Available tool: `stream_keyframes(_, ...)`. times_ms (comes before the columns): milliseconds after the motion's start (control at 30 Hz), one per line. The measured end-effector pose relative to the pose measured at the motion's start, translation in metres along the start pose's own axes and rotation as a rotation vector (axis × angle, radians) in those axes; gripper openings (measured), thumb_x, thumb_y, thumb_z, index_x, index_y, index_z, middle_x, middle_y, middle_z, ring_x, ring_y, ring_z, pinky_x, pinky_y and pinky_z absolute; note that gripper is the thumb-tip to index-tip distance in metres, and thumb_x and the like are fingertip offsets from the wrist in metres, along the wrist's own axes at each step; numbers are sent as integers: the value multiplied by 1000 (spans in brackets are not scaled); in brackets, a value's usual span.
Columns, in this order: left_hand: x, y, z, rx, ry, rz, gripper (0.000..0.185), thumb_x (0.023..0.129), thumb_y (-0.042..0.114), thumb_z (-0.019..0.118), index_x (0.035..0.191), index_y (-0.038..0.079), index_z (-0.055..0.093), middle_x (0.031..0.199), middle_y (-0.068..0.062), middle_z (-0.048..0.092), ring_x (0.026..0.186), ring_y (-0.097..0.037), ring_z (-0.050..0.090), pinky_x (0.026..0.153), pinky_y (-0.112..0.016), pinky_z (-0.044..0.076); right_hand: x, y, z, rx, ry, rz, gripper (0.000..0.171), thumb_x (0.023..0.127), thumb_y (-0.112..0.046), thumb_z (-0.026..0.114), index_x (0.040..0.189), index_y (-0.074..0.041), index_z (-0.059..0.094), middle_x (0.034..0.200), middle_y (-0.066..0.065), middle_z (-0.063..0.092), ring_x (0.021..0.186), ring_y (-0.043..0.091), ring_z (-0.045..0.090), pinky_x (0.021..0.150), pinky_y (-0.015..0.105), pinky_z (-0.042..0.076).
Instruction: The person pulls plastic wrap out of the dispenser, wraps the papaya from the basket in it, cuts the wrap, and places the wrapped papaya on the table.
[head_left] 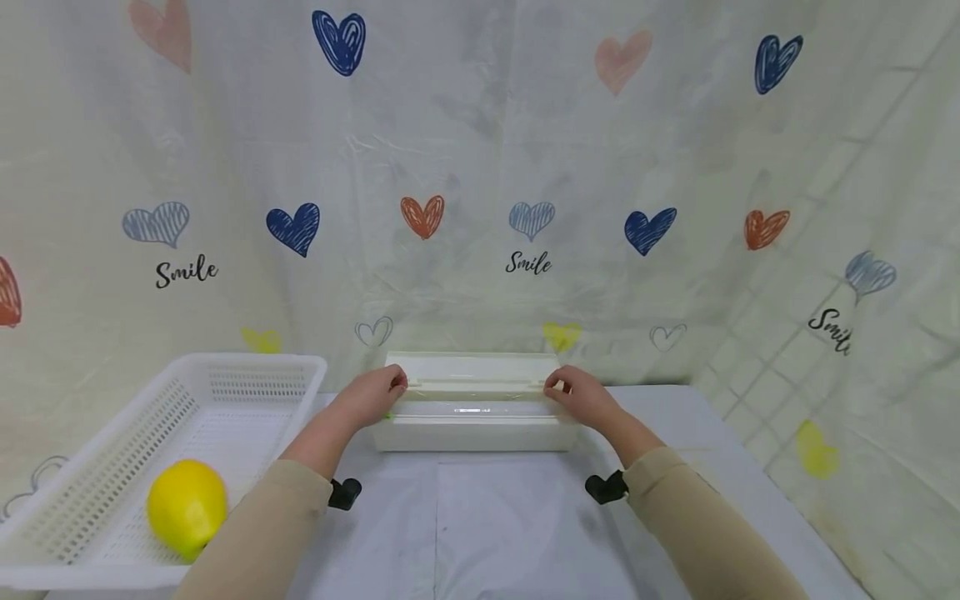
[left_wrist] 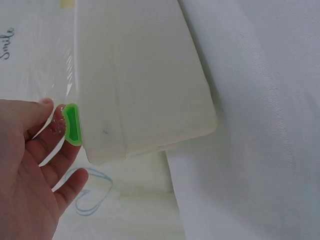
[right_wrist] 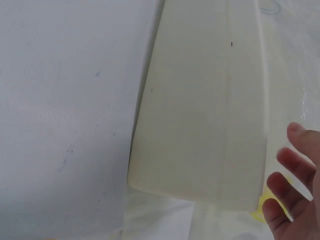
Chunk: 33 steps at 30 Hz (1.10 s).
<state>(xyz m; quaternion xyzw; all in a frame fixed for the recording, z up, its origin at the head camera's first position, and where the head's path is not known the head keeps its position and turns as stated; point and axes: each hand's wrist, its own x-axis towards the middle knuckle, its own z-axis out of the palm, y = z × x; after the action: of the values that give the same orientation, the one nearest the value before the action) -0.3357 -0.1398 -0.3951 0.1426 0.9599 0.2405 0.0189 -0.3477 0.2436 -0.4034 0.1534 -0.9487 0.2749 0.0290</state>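
Observation:
A long white cling film dispenser [head_left: 474,436] sits at the back of the table, its lid [head_left: 480,367] raised. Clear cling film [head_left: 472,409] stretches across the top of the box. At the left end my left hand [head_left: 372,396] pinches the film between thumb and fingers. A green end piece [left_wrist: 73,125] of the dispenser shows right beside those fingertips. My right hand [head_left: 588,398] pinches the film at the opposite end, thumb and fingers bent. The right wrist view shows that hand's fingers [right_wrist: 285,192] alongside the white box wall.
To the left stands a white plastic basket [head_left: 321,379] with perforated sides. A yellow pear-shaped fruit [head_left: 186,507] lies inside it, partly behind the left sleeve. A white cloth [head_left: 487,525] covers the table. Behind it hangs a curtain [head_left: 465,125] printed with hearts.

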Motion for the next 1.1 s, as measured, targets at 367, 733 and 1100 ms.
stream_keyframes(367,-5,10,0,33,32,46,15,93,17,70,105,14,61,89,3,59,78,-17,54,70,-31,48,2,3,-4,278,-71,83,14,98,-18,64,103,-5,66,93,9,67,84,23,63,70,35,55)
stream_keyframes(733,-11,10,-4,-6,104,-63,12,95,23,68,104,17,73,99,3,68,89,-18,60,84,-39,52,2,2,-7,355,-47,90,14,100,-14,61,103,-1,64,94,12,66,87,24,65,76,36,58)
stream_keyframes(1100,-15,15,-10,-58,137,-74,13,97,24,66,103,14,71,96,2,68,88,-18,61,82,-40,52,-6,-1,-13,326,-130,42,33,98,-14,63,128,-1,63,111,12,66,101,24,62,87,38,54)
